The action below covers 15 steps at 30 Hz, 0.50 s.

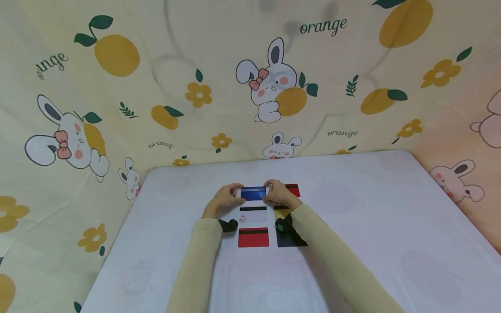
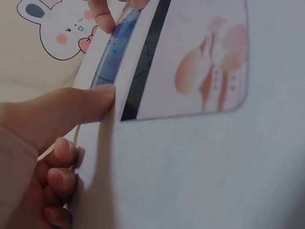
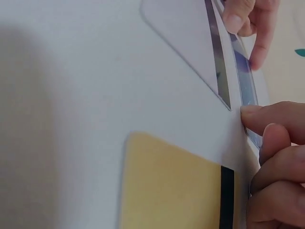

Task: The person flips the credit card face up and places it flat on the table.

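Observation:
A blue card (image 1: 253, 194) with a stripe along its top lies at the far end of a small group of cards. My left hand (image 1: 225, 198) holds its left edge, thumb at the near corner and forefinger at the far one. On the opposite edge, my right hand (image 1: 278, 194) grips the corners the same way. Just nearer sits a white card (image 1: 253, 216) with a dark stripe and a pinkish picture. The left wrist view shows the left thumb (image 2: 102, 95) on the blue card (image 2: 116, 52); the right thumb (image 3: 252, 117) touches it in the right wrist view.
Nearer me is a red card (image 1: 253, 238). Along the right column lie another red card (image 1: 292, 190), a gold card (image 3: 176, 186) and a dark card (image 1: 288, 240), partly covered by my right arm. A white cloth covers the table (image 1: 352, 217); a printed curtain (image 1: 219, 52) hangs behind.

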Each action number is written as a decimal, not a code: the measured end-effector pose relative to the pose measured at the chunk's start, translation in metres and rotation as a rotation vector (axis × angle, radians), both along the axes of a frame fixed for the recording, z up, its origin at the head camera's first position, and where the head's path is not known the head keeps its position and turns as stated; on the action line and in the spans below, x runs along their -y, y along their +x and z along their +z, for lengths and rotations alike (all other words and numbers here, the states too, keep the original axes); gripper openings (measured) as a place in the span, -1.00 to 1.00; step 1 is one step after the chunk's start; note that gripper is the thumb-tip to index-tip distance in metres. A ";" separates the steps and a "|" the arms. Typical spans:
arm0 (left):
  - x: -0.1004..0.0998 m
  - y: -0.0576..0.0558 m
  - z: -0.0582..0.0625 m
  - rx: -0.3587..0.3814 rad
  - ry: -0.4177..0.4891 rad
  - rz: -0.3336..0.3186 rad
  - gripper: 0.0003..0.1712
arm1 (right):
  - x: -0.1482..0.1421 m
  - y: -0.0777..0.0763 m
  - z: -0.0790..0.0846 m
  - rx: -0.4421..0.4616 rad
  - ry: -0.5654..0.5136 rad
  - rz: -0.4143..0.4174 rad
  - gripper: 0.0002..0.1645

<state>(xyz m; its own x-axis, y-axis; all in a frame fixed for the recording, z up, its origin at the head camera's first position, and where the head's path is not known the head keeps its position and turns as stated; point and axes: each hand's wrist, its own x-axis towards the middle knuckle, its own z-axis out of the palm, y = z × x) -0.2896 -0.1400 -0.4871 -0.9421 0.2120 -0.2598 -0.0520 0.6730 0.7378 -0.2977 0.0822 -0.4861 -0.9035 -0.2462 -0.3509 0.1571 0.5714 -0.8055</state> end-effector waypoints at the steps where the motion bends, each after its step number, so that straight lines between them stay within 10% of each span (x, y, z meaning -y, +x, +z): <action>1: -0.001 0.000 0.000 -0.005 -0.005 0.001 -0.37 | 0.000 0.001 0.001 -0.002 0.001 0.000 -0.38; 15: -0.009 0.006 0.003 -0.124 -0.035 -0.012 -0.33 | 0.001 0.007 0.004 -0.075 0.037 0.020 -0.40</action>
<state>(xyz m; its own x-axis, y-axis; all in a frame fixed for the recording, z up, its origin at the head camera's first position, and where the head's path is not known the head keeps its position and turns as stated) -0.2840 -0.1312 -0.4839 -0.9650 0.2159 -0.1487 0.0461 0.6983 0.7143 -0.2908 0.0810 -0.4819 -0.9226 -0.2522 -0.2920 0.0859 0.6035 -0.7927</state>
